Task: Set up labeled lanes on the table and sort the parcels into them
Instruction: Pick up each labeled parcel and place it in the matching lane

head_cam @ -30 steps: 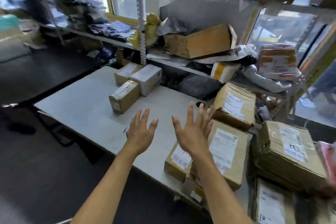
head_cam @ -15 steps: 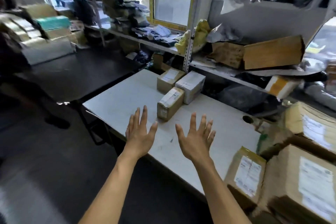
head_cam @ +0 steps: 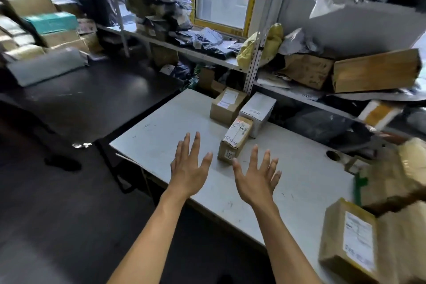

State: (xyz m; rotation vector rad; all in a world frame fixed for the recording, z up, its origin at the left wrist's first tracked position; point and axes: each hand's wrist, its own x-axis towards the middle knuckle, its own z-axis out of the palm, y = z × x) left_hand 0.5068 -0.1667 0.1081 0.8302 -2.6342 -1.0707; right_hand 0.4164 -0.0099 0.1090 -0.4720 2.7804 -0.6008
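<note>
A long white table (head_cam: 175, 122) runs from the middle to the lower right. Three parcels sit near its far edge: a brown box (head_cam: 227, 105), a white box (head_cam: 259, 110) and a smaller taped brown box (head_cam: 235, 139) in front of them. More labelled cardboard parcels (head_cam: 350, 237) are piled at the table's right end. My left hand (head_cam: 187, 167) and my right hand (head_cam: 257, 178) hover palm-down over the table's near side, fingers spread, both holding nothing. The small taped box lies just beyond and between them.
A metal shelving rack (head_cam: 258, 37) behind the table holds bags and cardboard boxes. A black table (head_cam: 76, 99) stands to the left, with stacked boxes (head_cam: 50, 23) beyond it. Dark floor lies at the lower left. A round cable hole (head_cam: 333, 155) is in the white table.
The view has swung left, so the pile of parcels on the right has slid toward the frame edge. Both hands stay open and spread over the table.
</note>
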